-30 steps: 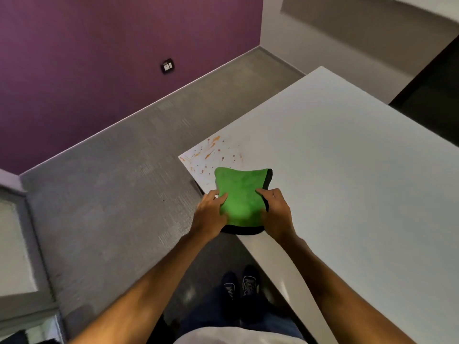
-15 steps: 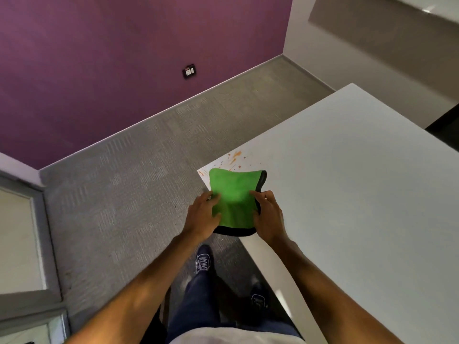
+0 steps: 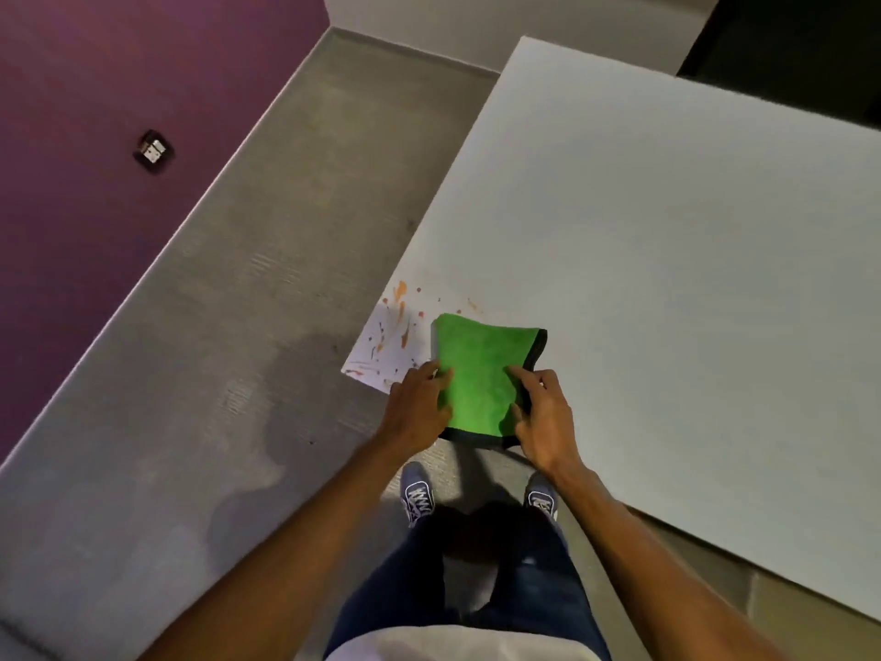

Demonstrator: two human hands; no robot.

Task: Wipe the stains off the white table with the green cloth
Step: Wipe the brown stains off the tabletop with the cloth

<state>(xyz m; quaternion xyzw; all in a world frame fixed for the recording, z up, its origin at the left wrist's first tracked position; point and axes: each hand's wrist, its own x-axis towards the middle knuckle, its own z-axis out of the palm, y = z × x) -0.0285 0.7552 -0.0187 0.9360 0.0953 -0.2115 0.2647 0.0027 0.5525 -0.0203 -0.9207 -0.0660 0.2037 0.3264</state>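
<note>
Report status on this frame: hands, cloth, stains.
Left hand and right hand both gripping the green cloth at the white table corner. Orange stains uncovered, just left of cloth. Nothing in the way.

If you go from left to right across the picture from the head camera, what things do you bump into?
wall socket → orange stains → left hand → green cloth → right hand → the bare part of the white table
</note>
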